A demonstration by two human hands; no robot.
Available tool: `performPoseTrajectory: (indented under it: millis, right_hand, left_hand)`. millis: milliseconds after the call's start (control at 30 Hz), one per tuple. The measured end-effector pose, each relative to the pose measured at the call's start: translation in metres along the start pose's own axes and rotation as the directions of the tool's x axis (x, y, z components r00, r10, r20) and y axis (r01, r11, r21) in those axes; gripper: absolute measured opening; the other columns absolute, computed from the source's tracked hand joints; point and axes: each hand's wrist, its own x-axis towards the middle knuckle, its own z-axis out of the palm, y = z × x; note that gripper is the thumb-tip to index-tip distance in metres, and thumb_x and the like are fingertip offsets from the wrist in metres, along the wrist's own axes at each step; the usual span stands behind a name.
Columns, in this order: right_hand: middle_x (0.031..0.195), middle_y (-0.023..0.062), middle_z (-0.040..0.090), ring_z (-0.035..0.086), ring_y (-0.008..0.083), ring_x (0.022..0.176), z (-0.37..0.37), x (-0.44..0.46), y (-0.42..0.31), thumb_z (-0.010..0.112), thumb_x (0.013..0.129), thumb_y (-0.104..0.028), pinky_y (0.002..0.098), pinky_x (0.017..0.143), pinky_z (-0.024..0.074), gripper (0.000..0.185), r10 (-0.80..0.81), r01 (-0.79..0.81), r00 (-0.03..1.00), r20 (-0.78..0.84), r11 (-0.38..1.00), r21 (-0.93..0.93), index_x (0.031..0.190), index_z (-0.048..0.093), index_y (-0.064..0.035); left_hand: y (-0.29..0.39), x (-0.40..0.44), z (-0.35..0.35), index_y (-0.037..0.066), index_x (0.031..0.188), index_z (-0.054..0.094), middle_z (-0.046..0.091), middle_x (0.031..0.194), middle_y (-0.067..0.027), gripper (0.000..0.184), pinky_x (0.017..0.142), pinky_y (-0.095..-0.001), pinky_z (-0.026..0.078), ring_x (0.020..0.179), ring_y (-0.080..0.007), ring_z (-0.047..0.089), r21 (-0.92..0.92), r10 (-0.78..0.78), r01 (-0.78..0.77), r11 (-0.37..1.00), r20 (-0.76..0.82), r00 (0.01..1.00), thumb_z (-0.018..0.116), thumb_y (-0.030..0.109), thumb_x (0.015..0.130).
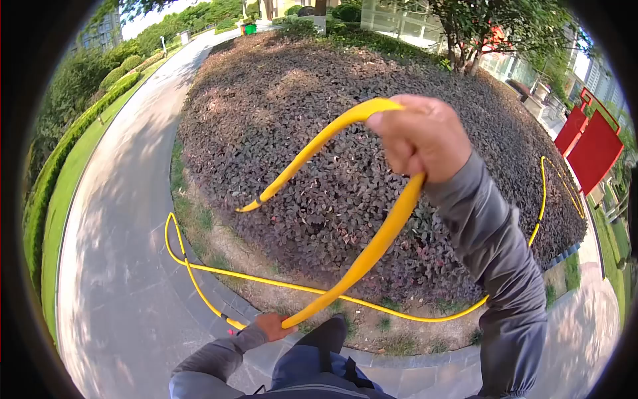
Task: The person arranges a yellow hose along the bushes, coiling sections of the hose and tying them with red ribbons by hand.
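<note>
A yellow hose [372, 256] runs through both of my hands. My right hand [425, 133] is raised in front of the hedge, its fingers wrapped round the hose. From that fist a free length curves down to the left, with a dark band close to its tip. Low down near my legs, my left hand [271, 326] is closed on the same hose. Beyond the left hand, the hose lies on the paving in a narrow loop. It then crosses the bare soil to the right, passing behind my right forearm.
A broad purple-leaved hedge [299, 133] fills the middle. A paved path [119, 233] curves round its left side, bordered by grass [73, 186]. Red sign panels [591, 149] stand at the right, near more of the hose. A tree [472, 33] rises behind the hedge.
</note>
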Motion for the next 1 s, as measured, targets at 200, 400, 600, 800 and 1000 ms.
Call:
performPoseTrajectory:
  millis: [200,400,600,800,1000]
  right_hand:
    - [0.129,0.0147,0.052,0.052,0.0200,0.118,-0.320,0.143,-0.006,0.042,0.096,-0.016,0.0315,0.094,0.0435,0.035,-0.109,0.126,0.861,-0.497,0.992,0.001,0.130,0.042,-0.0054]
    - [0.106,0.0139,0.056,0.058,0.0258,0.092,-0.283,-0.016,0.253,0.043,0.093,-0.034,0.0373,0.079,0.0471,0.033,0.499,-0.451,0.790,-0.355,0.867,0.214,0.112,0.044,-0.0074]
    - [0.079,0.0122,0.058,0.057,0.0260,0.069,-0.064,-0.146,0.362,0.041,0.090,-0.049,0.0366,0.064,0.0462,0.044,0.457,-0.463,0.861,0.223,0.523,0.715,0.081,0.051,-0.0066]
    - [0.061,0.0104,0.056,0.053,0.0223,0.049,-0.160,-0.247,0.341,0.039,0.087,-0.062,0.0321,0.045,0.0428,0.061,0.506,-0.478,0.851,0.141,0.635,0.607,0.068,0.053,-0.0056]
    - [0.063,0.0097,0.061,0.057,0.0132,0.051,-0.263,-0.288,0.257,0.066,0.084,-0.011,0.0233,0.045,0.0454,0.016,0.543,-0.597,0.795,0.272,0.780,0.187,0.083,0.059,0.0031]
  left_hand:
    - [0.291,0.033,-0.221,0.005,0.086,0.063,0.057,0.058,-0.0177,0.058,0.058,-0.0466,0.045,0.059,-0.0383,0.059,-0.328,0.610,-0.727,0.603,-0.398,0.685,0.053,0.062,0.081]
    - [0.476,0.154,-0.311,-0.004,0.084,0.051,0.054,0.057,-0.0118,0.041,0.038,-0.0346,0.038,0.045,-0.0201,0.053,-0.380,-0.160,-0.364,0.850,-0.845,0.510,0.058,0.037,0.088]
    - [0.496,0.182,-0.297,-0.001,0.075,0.051,0.054,0.055,-0.0067,0.036,0.036,-0.0320,0.039,0.040,-0.0163,0.050,-0.927,0.417,-0.374,0.031,-0.328,0.847,0.054,0.033,0.089]
    - [0.482,0.229,-0.247,0.003,0.079,0.054,0.052,0.064,-0.0008,0.030,0.043,-0.0275,0.042,0.047,-0.0108,0.050,-0.870,0.034,-0.490,-0.059,-0.492,0.870,0.058,0.032,0.087]
    - [0.387,0.218,-0.188,0.006,0.086,0.055,0.056,0.073,-0.0024,0.019,0.051,-0.0287,0.046,0.057,-0.0159,0.055,-0.691,-0.411,-0.518,-0.504,-0.336,0.848,0.064,0.023,0.084]
